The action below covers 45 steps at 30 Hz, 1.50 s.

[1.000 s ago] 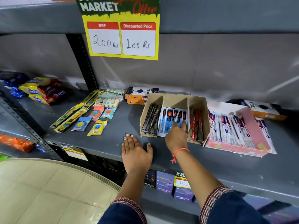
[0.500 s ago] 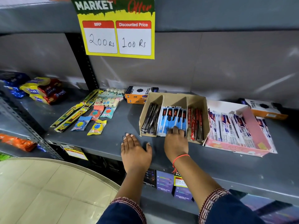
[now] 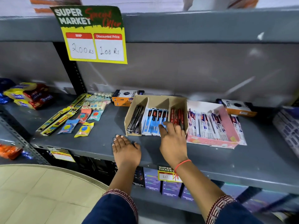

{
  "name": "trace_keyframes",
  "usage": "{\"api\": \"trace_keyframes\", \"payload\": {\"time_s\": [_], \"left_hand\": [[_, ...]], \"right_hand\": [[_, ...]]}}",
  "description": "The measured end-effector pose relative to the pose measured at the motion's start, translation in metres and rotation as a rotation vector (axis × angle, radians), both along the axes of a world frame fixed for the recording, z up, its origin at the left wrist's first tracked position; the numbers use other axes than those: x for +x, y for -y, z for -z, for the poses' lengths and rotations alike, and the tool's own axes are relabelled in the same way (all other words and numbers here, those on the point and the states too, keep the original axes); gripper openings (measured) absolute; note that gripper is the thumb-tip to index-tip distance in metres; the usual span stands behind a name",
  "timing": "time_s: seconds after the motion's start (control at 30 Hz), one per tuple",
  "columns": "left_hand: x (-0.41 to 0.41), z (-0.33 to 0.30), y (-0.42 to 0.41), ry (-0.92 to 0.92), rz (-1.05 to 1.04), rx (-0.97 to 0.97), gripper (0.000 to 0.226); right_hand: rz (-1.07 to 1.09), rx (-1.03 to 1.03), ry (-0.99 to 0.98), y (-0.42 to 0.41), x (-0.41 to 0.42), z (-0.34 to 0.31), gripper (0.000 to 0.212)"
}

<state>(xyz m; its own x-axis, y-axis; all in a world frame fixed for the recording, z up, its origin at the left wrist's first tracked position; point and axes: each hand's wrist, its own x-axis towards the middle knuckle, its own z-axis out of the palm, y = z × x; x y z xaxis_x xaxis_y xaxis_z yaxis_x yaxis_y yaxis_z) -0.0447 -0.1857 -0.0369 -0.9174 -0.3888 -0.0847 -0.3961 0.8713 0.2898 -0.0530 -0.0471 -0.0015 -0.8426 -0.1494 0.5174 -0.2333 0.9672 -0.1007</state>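
Shelf (image 3: 103, 139): blue packets (image 3: 152, 122) under right fingers (image 3: 172, 127)

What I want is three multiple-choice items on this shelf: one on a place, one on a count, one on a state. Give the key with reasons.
1. The blue pen packs lie in which compartment of the cardboard box?
A. left
B. middle
C. right

2. How many compartments has that box?
A. five
B. two
C. three

3. The left hand is
A. flat on the shelf
B. gripping a pen pack
C. holding up the price sign

Key:
1 B, black pens lie to their left and red ones to their right.
2 C, there is one compartment each for the black, blue and red pens.
3 A, its fingers lie straight on the bare metal and hold nothing.
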Motion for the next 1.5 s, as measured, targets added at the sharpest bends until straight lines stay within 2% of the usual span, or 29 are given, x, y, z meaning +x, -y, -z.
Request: {"api": "trace_keyframes", "payload": {"time_s": [0.07, 0.13, 0.33, 0.43, 0.5, 0.63, 0.83, 0.9, 1.0, 1.27, 1.4, 1.5], "left_hand": [[0.004, 0.000, -0.018, 0.003, 0.024, 0.001, 0.063], [0.008, 0.001, -0.038, 0.014, 0.045, -0.005, 0.063], [0.012, -0.001, -0.082, 0.047, 0.117, -0.016, 0.063], [0.013, -0.002, -0.103, 0.052, 0.165, -0.021, 0.062], [0.013, -0.002, -0.116, 0.053, 0.191, -0.021, 0.062], [0.008, -0.003, -0.135, 0.087, 0.211, -0.021, 0.064], [0.009, 0.000, -0.138, 0.034, 0.189, -0.015, 0.065], [0.009, 0.001, -0.138, 0.012, 0.183, -0.002, 0.065], [0.008, 0.001, -0.138, -0.004, 0.172, 0.010, 0.065], [0.008, 0.000, -0.137, 0.005, 0.166, 0.006, 0.066], [0.008, 0.000, -0.136, 0.002, 0.166, 0.012, 0.066], [0.008, 0.000, -0.136, 0.002, 0.168, 0.017, 0.065]], "right_hand": [[0.016, -0.025, -0.080, -0.014, 0.004, -0.002, 0.046], [0.038, -0.042, -0.138, -0.031, 0.011, -0.004, 0.035], [0.232, -0.125, -0.148, -0.087, 0.016, -0.013, 0.025], [0.382, -0.332, -0.167, -0.122, 0.014, -0.012, 0.023], [0.527, -0.507, -0.099, -0.145, 0.015, -0.010, 0.025], [0.698, -0.625, 0.017, -0.187, 0.016, 0.000, 0.030], [0.661, -0.608, 0.448, -0.216, -0.010, 0.001, 0.044], [0.660, -0.577, 0.503, -0.221, -0.018, 0.002, 0.044], [0.660, -0.569, 0.520, -0.228, -0.030, 0.005, 0.040], [0.688, -0.855, 0.577, -0.243, -0.042, 0.003, 0.027], [0.644, -1.092, 0.496, -0.249, -0.031, -0.001, 0.024], [0.574, -1.384, 0.398, -0.248, -0.021, -0.006, 0.020]]}}
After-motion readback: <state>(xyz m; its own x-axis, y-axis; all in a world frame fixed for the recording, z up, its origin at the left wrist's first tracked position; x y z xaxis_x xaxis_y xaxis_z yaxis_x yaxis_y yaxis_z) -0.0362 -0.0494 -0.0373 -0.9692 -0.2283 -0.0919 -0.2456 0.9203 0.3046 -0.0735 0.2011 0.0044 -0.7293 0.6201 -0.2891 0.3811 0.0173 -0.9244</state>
